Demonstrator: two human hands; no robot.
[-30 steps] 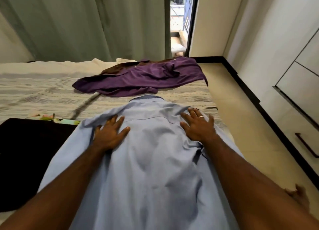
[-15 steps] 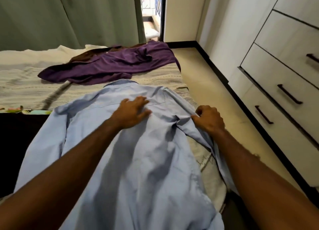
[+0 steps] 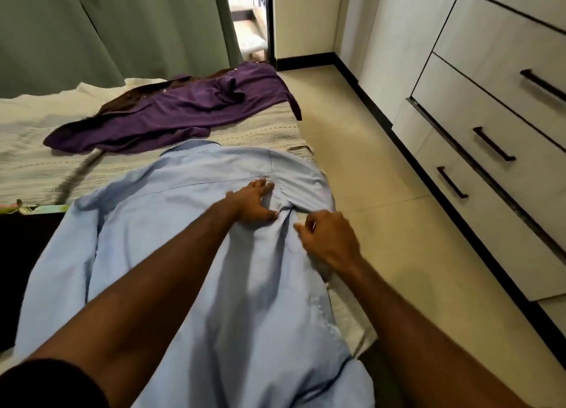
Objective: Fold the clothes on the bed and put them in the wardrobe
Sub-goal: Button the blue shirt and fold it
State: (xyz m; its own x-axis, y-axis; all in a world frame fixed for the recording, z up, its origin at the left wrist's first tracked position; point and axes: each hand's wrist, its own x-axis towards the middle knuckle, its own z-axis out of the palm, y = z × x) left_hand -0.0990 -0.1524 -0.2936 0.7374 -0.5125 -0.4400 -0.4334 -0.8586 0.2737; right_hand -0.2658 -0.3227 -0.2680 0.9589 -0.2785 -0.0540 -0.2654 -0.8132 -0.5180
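Observation:
A light blue shirt lies back-up on the striped bed, its collar pointing away from me. My left hand presses flat on the shirt near its right shoulder, fingers spread. My right hand pinches the shirt's right sleeve fabric at the bed's edge and has drawn it in over the body. A purple garment lies crumpled further up the bed, over a brown one. The white wardrobe with black-handled drawers stands on the right.
A dark cloth covers the bed's left near side. Green curtains hang behind the bed, beside an open doorway. A strip of beige floor runs between bed and wardrobe.
My left hand slid from the shirt's left side across to the right shoulder. My right hand closed on the right sleeve and pulled it inward. The view turned right toward the wardrobe.

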